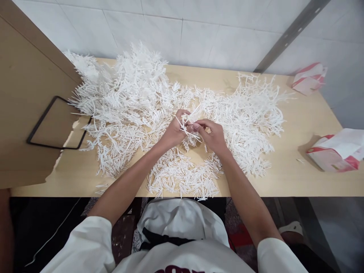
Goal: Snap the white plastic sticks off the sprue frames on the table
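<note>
Both my hands meet over the middle of the table, among heaps of white plastic pieces. My left hand (176,129) is closed around a branched white plastic sprig (184,124), whose thin prongs stick out between the fingers. Thumb and fingertips of my right hand (211,134) pinch at the same sprig from the other side. Tall branched white pieces (136,83) are heaped at the left, and another heap of branches (256,102) lies at the right. Small loose white bits (184,176) are strewn in front of my hands, near the table's front edge.
A brown cardboard panel (31,83) stands along the left, with a black rectangular wire frame (38,127) against it. Two pink-and-white tissue packs, one nearer (332,153) and one farther (309,77), stand at the right. A tiled wall (199,34) and a metal post (287,40) are behind the wooden table (287,163).
</note>
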Demonstrator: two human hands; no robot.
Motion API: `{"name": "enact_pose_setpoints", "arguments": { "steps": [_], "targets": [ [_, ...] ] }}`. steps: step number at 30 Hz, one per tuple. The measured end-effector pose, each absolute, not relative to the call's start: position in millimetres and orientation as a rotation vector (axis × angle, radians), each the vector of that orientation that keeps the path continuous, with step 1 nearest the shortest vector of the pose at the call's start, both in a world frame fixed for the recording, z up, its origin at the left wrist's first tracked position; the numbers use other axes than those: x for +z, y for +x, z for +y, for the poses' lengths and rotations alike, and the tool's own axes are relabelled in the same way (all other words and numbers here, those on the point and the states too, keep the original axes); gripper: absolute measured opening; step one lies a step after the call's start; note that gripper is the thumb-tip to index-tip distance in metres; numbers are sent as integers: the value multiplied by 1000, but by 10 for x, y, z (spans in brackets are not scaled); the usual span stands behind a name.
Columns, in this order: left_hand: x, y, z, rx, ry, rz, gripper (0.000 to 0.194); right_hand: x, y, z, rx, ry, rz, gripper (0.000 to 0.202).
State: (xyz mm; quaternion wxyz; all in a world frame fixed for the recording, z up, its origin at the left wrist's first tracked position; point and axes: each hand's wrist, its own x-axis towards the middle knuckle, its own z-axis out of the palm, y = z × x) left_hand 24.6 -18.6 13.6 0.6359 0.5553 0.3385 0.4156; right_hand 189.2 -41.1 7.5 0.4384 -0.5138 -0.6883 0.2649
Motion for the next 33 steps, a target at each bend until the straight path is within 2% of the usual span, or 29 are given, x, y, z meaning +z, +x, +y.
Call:
{"name": "enact_pose_setpoints", "arguments": {
  "steps": [11, 16, 20, 23, 28, 33],
  "targets": [
    [230, 226, -221, 879, 1098, 581, 47, 35, 1838, -374, 1026, -1176, -1197, 29],
    [246, 265, -229, 949, 939, 645, 33, 6, 1917, -325, 875, -1212, -1320, 20],
    [159, 241, -134, 1051, 958, 677, 34, 21, 1889, -367, 816, -1225, -1375, 24],
    [117, 220, -76, 1104, 1075, 698, 40, 70, 1870, -405, 874, -1230, -1325, 38],
    [80, 225, -56, 1125, 1180, 774, 37, 91, 1864, -402, 1015, -1256, -1359, 29],
    [52, 229, -46, 1269, 1138, 836, 31, 87, 1870, -407, 844, -1258, -1416, 16]
  ]
}}
